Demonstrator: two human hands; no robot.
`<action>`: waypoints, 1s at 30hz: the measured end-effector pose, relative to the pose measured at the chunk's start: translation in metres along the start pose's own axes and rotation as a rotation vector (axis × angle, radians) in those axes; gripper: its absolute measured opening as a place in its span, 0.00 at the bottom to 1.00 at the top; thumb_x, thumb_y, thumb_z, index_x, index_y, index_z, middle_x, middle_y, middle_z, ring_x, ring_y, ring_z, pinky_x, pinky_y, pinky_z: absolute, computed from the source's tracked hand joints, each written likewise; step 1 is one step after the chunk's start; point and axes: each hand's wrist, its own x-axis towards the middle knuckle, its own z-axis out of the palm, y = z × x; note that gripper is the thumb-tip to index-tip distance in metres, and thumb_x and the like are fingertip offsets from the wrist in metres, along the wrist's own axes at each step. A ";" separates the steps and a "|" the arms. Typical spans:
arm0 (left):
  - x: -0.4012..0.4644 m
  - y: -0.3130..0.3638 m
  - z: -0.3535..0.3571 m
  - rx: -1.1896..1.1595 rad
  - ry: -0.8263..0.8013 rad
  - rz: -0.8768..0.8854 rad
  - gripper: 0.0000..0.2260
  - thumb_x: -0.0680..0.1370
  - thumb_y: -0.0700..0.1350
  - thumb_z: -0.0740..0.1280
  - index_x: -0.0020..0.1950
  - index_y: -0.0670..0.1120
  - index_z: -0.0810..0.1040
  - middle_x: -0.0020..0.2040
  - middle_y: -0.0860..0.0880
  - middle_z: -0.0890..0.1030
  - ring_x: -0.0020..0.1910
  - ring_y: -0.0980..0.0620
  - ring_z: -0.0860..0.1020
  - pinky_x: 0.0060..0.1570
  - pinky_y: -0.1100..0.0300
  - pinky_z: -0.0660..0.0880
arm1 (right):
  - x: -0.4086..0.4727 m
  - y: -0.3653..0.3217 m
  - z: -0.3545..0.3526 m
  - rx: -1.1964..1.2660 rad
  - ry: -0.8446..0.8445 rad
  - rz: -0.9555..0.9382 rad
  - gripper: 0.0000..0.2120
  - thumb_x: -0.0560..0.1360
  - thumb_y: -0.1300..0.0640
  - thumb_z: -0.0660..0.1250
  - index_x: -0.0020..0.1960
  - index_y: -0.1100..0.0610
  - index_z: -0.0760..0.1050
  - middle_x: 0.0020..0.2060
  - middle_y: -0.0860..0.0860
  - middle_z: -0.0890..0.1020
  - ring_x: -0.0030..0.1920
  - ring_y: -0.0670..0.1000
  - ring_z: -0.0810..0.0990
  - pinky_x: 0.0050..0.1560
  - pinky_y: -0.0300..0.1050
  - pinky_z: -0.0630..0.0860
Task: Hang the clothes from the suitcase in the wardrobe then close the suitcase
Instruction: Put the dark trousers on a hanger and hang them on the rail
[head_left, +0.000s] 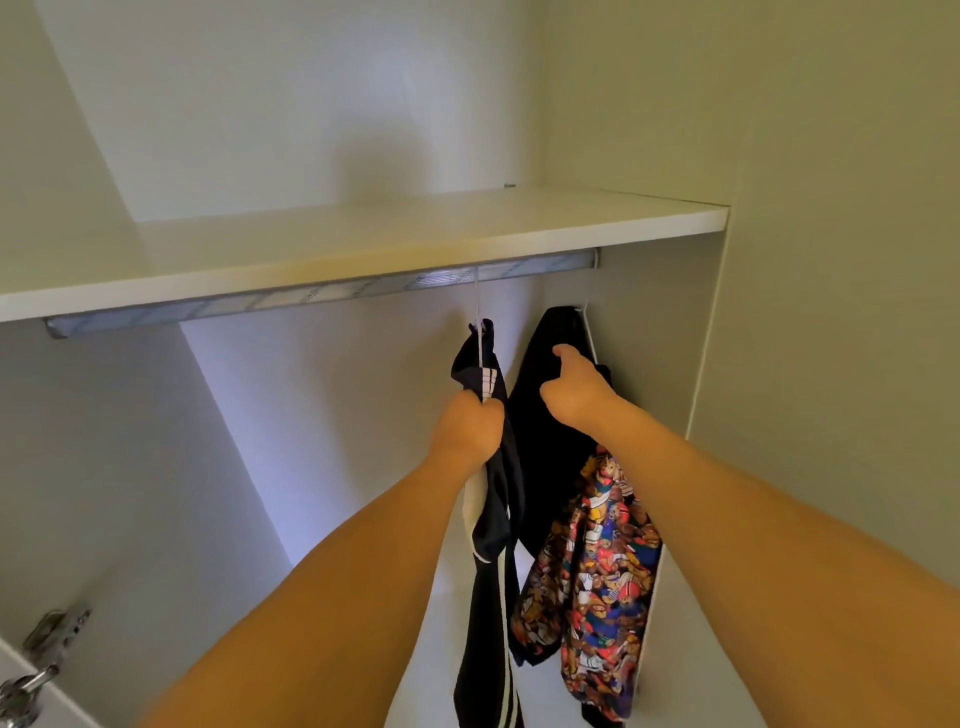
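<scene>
Inside the white wardrobe a metal rail (322, 299) runs under a shelf (363, 244). A dark garment with white stripes (493, 530) hangs from a thin white hanger (477, 322) hooked on the rail. My left hand (467, 428) is shut on this garment and the hanger's lower part. To its right hangs a black garment (545, 415) against the side wall, with a colourful patterned garment (597, 582) in front of it. My right hand (571, 389) grips the black garment near its top. The suitcase is out of view.
The wardrobe's right side panel (706, 338) stands close beside the hung clothes. Free rail length stretches to the left. A door hinge (52, 639) shows at the lower left, on the wardrobe's left wall.
</scene>
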 end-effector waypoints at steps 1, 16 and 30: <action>0.007 0.005 0.005 0.012 0.007 0.006 0.13 0.80 0.41 0.58 0.35 0.45 0.65 0.31 0.48 0.67 0.30 0.50 0.66 0.31 0.58 0.62 | 0.001 0.003 -0.004 -0.013 0.011 -0.009 0.34 0.77 0.65 0.60 0.79 0.57 0.50 0.77 0.57 0.57 0.71 0.59 0.66 0.70 0.54 0.68; 0.108 0.054 0.070 0.068 0.041 0.013 0.08 0.79 0.42 0.58 0.43 0.39 0.72 0.39 0.43 0.73 0.38 0.44 0.72 0.38 0.55 0.67 | 0.052 0.048 -0.041 -0.006 0.166 0.008 0.31 0.78 0.65 0.57 0.78 0.58 0.53 0.76 0.58 0.58 0.74 0.59 0.61 0.72 0.49 0.61; 0.145 0.037 0.135 0.182 -0.028 0.036 0.11 0.80 0.44 0.58 0.42 0.40 0.74 0.35 0.46 0.73 0.38 0.45 0.73 0.35 0.58 0.66 | 0.086 0.076 -0.043 0.165 0.199 0.073 0.36 0.76 0.74 0.58 0.79 0.58 0.50 0.78 0.54 0.54 0.77 0.53 0.56 0.74 0.43 0.55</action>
